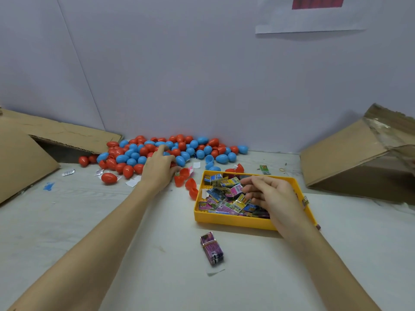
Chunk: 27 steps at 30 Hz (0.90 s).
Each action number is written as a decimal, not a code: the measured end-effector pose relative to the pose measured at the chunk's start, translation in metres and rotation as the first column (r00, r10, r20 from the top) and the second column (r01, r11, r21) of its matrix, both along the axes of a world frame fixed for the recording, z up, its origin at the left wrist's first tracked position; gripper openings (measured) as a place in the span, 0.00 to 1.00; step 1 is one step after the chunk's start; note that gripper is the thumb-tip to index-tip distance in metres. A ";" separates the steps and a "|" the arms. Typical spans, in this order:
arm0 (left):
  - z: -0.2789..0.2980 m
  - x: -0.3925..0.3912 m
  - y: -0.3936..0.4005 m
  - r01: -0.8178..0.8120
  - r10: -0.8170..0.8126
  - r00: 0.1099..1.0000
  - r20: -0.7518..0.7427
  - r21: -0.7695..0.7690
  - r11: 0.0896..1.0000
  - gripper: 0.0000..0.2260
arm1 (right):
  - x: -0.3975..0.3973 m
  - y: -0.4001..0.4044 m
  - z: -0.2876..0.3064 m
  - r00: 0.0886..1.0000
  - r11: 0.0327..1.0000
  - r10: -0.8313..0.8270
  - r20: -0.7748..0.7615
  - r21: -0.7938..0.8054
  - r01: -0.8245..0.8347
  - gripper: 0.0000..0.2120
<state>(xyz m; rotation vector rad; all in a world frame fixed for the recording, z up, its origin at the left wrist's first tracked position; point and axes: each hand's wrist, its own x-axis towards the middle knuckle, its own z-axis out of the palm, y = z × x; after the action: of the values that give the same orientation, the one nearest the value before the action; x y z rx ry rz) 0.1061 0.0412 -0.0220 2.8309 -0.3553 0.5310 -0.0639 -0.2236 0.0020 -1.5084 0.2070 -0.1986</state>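
A heap of red and blue plastic eggs (157,151) lies against the back wall. My left hand (158,169) reaches into the heap's front edge, fingers spread over the eggs; whether it grips one is hidden. A yellow tray (231,219) full of small colourful packets (226,194) sits right of centre. My right hand (269,198) hovers over the tray, fingers curled down among the packets; a pinch cannot be made out. A purple bundle of packets (212,248) lies on the table in front of the tray.
Opened red egg halves (190,184) lie left of the tray. Tilted cardboard boxes stand at the left (24,153) and right (354,158). Paper slips (132,182) and a green packet (265,169) are scattered about. A blue scrap (48,186) lies at left.
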 end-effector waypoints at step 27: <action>0.021 -0.155 -0.076 0.573 -0.624 0.753 0.209 -0.674 0.466 0.19 | -0.017 0.007 0.007 0.970 0.948 0.218 0.110 -0.261 -0.183 0.15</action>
<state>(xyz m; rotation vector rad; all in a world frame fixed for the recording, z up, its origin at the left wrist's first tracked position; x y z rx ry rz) -0.0494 -0.0347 -0.0014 1.7758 -0.8800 0.3030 -0.0810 -0.2170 0.0092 -1.7468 -0.0871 -0.1690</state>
